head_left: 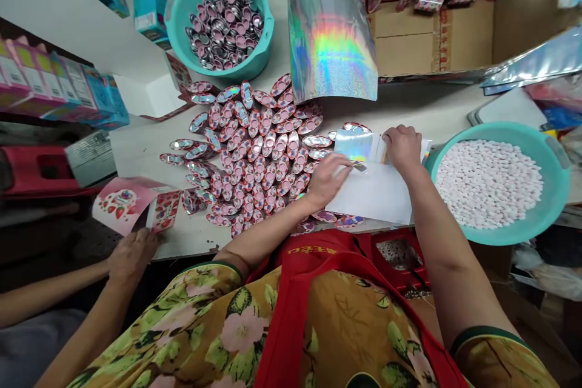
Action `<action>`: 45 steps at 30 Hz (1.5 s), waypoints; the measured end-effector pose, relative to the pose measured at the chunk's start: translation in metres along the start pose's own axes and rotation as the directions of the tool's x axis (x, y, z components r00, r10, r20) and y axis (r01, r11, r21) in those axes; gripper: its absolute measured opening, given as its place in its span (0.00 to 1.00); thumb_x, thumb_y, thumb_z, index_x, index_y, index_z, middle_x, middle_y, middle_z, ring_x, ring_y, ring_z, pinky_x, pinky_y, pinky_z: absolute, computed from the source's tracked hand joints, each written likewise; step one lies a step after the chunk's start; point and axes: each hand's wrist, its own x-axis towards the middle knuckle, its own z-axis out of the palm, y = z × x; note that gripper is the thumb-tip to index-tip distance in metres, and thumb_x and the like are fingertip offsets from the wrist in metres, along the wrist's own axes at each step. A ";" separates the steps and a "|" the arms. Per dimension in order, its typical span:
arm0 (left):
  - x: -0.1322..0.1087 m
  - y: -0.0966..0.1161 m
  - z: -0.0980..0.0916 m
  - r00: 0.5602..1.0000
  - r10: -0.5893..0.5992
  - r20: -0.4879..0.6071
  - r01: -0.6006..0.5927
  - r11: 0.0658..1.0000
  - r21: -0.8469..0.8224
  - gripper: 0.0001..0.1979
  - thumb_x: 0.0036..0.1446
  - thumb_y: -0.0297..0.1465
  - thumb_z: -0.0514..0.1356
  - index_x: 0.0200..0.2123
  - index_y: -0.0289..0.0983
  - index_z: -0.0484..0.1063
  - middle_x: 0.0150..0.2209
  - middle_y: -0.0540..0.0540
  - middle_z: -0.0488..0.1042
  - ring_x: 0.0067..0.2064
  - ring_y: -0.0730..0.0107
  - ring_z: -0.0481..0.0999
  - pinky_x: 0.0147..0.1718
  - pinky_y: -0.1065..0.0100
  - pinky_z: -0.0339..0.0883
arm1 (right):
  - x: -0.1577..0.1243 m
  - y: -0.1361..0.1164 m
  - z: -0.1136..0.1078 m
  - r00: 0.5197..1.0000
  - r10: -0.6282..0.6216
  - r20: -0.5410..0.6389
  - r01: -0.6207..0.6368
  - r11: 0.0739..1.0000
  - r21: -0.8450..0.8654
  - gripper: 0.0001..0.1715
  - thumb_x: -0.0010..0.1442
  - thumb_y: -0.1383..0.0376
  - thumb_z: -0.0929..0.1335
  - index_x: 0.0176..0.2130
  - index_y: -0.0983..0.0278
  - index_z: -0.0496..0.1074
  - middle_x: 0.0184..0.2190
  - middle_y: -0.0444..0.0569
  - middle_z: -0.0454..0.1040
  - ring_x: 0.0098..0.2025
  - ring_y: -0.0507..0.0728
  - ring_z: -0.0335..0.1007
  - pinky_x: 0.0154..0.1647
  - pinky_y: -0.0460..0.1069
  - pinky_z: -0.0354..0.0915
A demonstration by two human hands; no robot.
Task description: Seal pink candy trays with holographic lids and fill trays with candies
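Note:
A flat carton sheet lies in front of me, its plain white side up, with a shiny rainbow-foil part along its far edge. My left hand pinches the carton's left side, fingers drawn together beside a small dark slot. At the far right edge, my right hand grips the same carton with bent fingers; the fingertips are partly hidden. Just left of it, many small oval foil-sided packs stand crowded together, each with a pinkish recess on top. Some packs touch or sit under the carton's edge.
A teal basin of small round tins stands at the back. Another teal basin holds white candies at right. Holographic sheets lean before a cardboard box. At left, a co-worker's hand holds a pink printed carton.

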 end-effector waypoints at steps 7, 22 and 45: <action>0.001 -0.015 -0.051 0.851 -0.485 -0.201 0.290 0.753 -0.591 0.12 0.49 0.34 0.72 0.32 0.37 0.74 0.29 0.51 0.76 0.30 0.74 0.75 0.37 0.69 0.71 | -0.035 -0.060 -0.019 0.983 -0.071 -0.169 0.137 0.895 0.425 0.24 0.71 0.51 0.61 0.54 0.62 0.73 0.52 0.59 0.75 0.51 0.65 0.70 0.53 0.59 0.64; -0.026 -0.033 -0.068 0.779 -0.618 -0.111 0.355 0.579 -0.734 0.19 0.41 0.38 0.76 0.33 0.36 0.77 0.25 0.51 0.76 0.26 0.75 0.73 0.20 0.76 0.56 | -0.063 -0.136 0.022 0.880 -0.193 0.433 -0.298 0.484 0.822 0.22 0.54 0.46 0.71 0.35 0.62 0.72 0.24 0.40 0.67 0.21 0.49 0.57 0.24 0.47 0.56; -0.020 -0.071 -0.032 0.829 -0.317 -0.461 0.526 0.723 0.448 0.03 0.61 0.30 0.62 0.39 0.42 0.74 0.43 0.43 0.76 0.53 0.49 0.69 0.54 0.51 0.59 | -0.050 -0.157 0.020 0.945 0.125 0.302 -0.152 0.986 0.069 0.14 0.64 0.64 0.68 0.48 0.65 0.75 0.46 0.59 0.80 0.46 0.65 0.76 0.44 0.54 0.66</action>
